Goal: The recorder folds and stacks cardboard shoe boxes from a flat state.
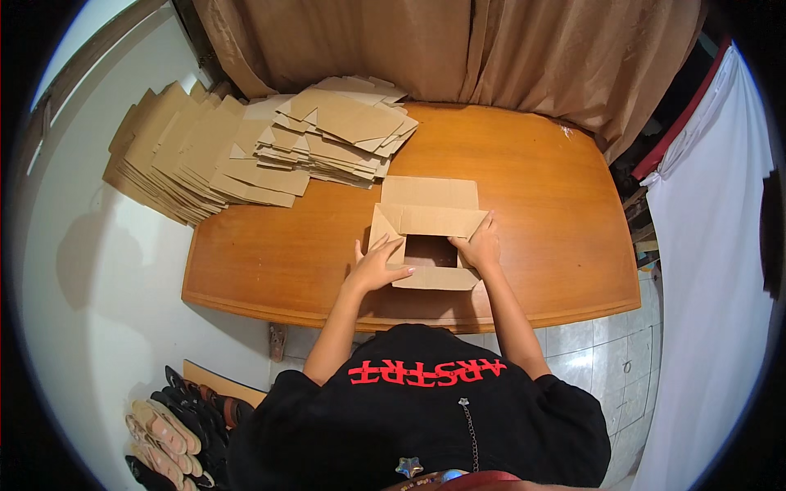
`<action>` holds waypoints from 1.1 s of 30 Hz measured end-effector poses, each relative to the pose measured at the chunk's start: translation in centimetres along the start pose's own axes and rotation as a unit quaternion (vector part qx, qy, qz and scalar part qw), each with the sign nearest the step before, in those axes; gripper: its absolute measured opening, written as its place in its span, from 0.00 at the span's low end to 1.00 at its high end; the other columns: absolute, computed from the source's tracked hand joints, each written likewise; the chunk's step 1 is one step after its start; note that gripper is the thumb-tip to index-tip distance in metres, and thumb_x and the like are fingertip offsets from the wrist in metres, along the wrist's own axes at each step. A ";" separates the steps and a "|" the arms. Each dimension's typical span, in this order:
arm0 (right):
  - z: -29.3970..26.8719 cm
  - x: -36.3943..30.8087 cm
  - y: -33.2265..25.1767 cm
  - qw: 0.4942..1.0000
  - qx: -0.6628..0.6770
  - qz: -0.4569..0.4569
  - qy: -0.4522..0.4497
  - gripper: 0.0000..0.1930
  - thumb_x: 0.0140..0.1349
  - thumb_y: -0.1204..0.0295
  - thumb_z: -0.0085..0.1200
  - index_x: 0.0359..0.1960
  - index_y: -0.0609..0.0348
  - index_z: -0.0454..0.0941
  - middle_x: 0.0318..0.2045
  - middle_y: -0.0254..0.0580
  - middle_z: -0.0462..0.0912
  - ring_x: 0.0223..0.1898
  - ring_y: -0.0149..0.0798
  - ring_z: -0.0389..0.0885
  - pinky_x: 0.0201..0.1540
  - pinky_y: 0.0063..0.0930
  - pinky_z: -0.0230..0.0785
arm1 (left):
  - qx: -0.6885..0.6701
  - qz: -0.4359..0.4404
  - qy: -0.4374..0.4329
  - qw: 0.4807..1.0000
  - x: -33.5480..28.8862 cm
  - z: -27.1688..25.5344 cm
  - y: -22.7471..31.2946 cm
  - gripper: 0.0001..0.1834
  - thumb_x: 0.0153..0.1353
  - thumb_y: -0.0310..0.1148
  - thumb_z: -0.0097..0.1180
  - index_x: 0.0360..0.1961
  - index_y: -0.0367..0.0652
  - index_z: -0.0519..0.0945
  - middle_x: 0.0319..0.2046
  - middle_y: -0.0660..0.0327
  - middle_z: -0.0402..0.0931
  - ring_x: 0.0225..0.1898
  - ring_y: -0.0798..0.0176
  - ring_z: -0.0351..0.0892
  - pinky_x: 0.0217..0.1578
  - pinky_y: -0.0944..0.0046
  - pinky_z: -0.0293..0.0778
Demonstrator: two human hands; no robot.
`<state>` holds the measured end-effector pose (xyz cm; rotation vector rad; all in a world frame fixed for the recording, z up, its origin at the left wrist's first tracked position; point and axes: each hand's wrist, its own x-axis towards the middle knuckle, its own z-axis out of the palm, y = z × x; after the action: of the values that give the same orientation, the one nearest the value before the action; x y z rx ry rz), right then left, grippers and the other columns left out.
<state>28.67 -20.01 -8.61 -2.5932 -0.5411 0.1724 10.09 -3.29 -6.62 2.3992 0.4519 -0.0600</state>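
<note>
A black shirt [385, 417] is seen lowest; at frame centre, a cardboard box [434, 279] is grasped by the right hand [483, 247], its fingers partly hidden, and braced by the splayed left hand [375, 264], apparently for steadiness.

- Indoor light is moderately bright over the tabletop [524, 188]; the lamp itself lies out of view.
- A soft, rounded shadow falls on the white wall [123, 286] left of the tabletop.
- The cardboard box [430, 219] on the tabletop is fairly sharp, its inside dark.
- Pale glare shows on the floor tiles [573, 364], in front of the tabletop toward the right.
- Fisheye distortion bows the tabletop's edges; black corners with bluish fringes surround the scene.
</note>
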 end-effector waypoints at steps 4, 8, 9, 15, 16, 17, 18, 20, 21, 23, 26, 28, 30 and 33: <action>0.0 -0.3 -0.1 1.000 -0.008 0.002 -0.006 0.57 0.40 0.51 0.64 0.62 0.73 0.41 0.56 0.61 0.58 0.44 0.61 0.72 0.45 0.43 0.70 | 0.013 -0.004 -0.001 1.000 0.1 0.4 -0.3 0.48 0.42 0.66 0.54 0.59 0.43 0.65 0.60 0.54 0.61 0.66 0.59 0.49 0.59 0.34 0.27; 0.1 -0.4 -0.2 1.000 -0.024 -0.002 0.011 0.58 0.40 0.50 0.64 0.62 0.73 0.40 0.56 0.61 0.58 0.44 0.61 0.72 0.43 0.43 0.71 | 0.027 -0.009 -0.012 1.000 0.7 0.3 -0.5 0.50 0.41 0.68 0.53 0.60 0.44 0.64 0.61 0.55 0.60 0.67 0.59 0.47 0.60 0.34 0.28; 0.1 -0.5 -0.2 1.000 -0.027 -0.001 0.010 0.58 0.40 0.50 0.64 0.62 0.74 0.40 0.56 0.61 0.58 0.44 0.61 0.72 0.43 0.43 0.71 | 0.045 -0.017 -0.020 0.999 0.8 0.1 -0.3 0.51 0.40 0.68 0.53 0.60 0.44 0.64 0.61 0.56 0.60 0.67 0.60 0.47 0.60 0.35 0.28; 0.3 -0.7 -0.2 0.999 -0.036 0.003 0.010 0.58 0.40 0.50 0.65 0.62 0.74 0.41 0.56 0.61 0.58 0.43 0.61 0.72 0.41 0.43 0.72 | 0.093 -0.041 -0.031 0.994 1.4 0.8 -0.1 0.53 0.38 0.69 0.53 0.61 0.44 0.62 0.62 0.59 0.58 0.67 0.61 0.45 0.60 0.37 0.32; 0.3 -0.7 -0.2 0.999 -0.036 0.003 0.011 0.58 0.40 0.50 0.65 0.62 0.74 0.41 0.56 0.61 0.58 0.43 0.61 0.72 0.41 0.43 0.72 | 0.093 -0.049 -0.036 0.994 1.5 0.8 0.0 0.53 0.38 0.69 0.53 0.61 0.44 0.62 0.63 0.60 0.57 0.67 0.61 0.44 0.60 0.37 0.33; 0.3 -0.7 -0.1 0.999 -0.035 -0.001 0.016 0.58 0.39 0.51 0.65 0.62 0.74 0.41 0.56 0.61 0.59 0.43 0.61 0.72 0.42 0.43 0.72 | 0.093 -0.049 -0.035 0.994 1.5 0.7 0.1 0.53 0.38 0.69 0.53 0.61 0.44 0.62 0.63 0.60 0.57 0.67 0.61 0.44 0.60 0.37 0.33; 0.3 -0.7 0.0 0.999 -0.034 -0.005 0.022 0.58 0.39 0.51 0.65 0.62 0.75 0.42 0.56 0.61 0.59 0.44 0.61 0.72 0.42 0.43 0.72 | 0.064 -0.049 -0.044 0.996 1.4 0.5 0.1 0.53 0.36 0.68 0.56 0.61 0.46 0.63 0.63 0.60 0.57 0.68 0.61 0.43 0.60 0.37 0.31; 0.2 -0.6 0.3 0.999 -0.023 -0.009 0.026 0.58 0.38 0.51 0.66 0.62 0.75 0.42 0.56 0.62 0.59 0.45 0.61 0.71 0.43 0.44 0.71 | 0.036 -0.047 -0.052 0.997 1.2 0.2 -0.1 0.53 0.34 0.67 0.58 0.60 0.47 0.63 0.63 0.61 0.56 0.68 0.61 0.41 0.60 0.37 0.30; 0.1 -0.6 0.4 0.999 -0.013 -0.014 0.029 0.58 0.37 0.52 0.66 0.62 0.75 0.42 0.55 0.62 0.59 0.46 0.60 0.71 0.44 0.44 0.70 | -0.010 -0.029 -0.055 0.998 0.8 0.1 -0.5 0.53 0.32 0.65 0.62 0.60 0.50 0.64 0.64 0.61 0.54 0.68 0.60 0.38 0.60 0.36 0.28; -0.3 -0.7 0.3 1.000 -0.006 -0.012 0.018 0.57 0.38 0.51 0.65 0.61 0.76 0.43 0.55 0.63 0.59 0.48 0.60 0.69 0.45 0.44 0.69 | -0.056 -0.012 -0.058 0.997 -0.1 -0.4 -0.6 0.52 0.30 0.63 0.65 0.59 0.53 0.65 0.65 0.62 0.53 0.69 0.59 0.34 0.60 0.35 0.26; -0.3 -0.6 0.3 1.000 0.021 -0.007 0.012 0.55 0.42 0.49 0.61 0.61 0.76 0.43 0.55 0.64 0.59 0.51 0.60 0.66 0.50 0.44 0.66 | -0.063 -0.002 -0.052 0.997 -0.9 -0.9 -0.5 0.51 0.26 0.59 0.69 0.57 0.56 0.68 0.66 0.61 0.50 0.69 0.54 0.28 0.59 0.34 0.23; 0.2 -0.1 0.9 0.999 0.040 -0.004 0.017 0.53 0.46 0.48 0.58 0.61 0.76 0.44 0.56 0.65 0.59 0.53 0.60 0.65 0.53 0.43 0.63 | -0.079 -0.004 -0.060 0.995 -0.7 -1.0 -0.8 0.47 0.28 0.60 0.69 0.54 0.57 0.71 0.66 0.59 0.48 0.69 0.50 0.24 0.59 0.34 0.23; 1.1 0.8 2.1 0.990 0.140 -0.016 0.023 0.45 0.55 0.48 0.48 0.61 0.77 0.46 0.57 0.67 0.57 0.57 0.61 0.61 0.58 0.41 0.56 | -0.102 -0.025 -0.029 0.994 -0.1 -0.6 -1.3 0.45 0.29 0.60 0.68 0.53 0.56 0.73 0.66 0.59 0.48 0.68 0.49 0.26 0.59 0.34 0.24; 1.8 1.7 3.2 0.973 0.232 -0.013 0.010 0.39 0.61 0.51 0.41 0.61 0.77 0.48 0.58 0.69 0.55 0.60 0.60 0.56 0.62 0.39 0.49 | -0.163 -0.052 0.034 0.985 0.8 -0.2 -1.7 0.41 0.34 0.60 0.66 0.52 0.55 0.74 0.65 0.57 0.50 0.68 0.46 0.30 0.60 0.35 0.25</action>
<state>30.94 -21.11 -11.71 -2.1303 -0.4622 0.2336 10.28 -1.72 -7.60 2.0602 0.5714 0.0472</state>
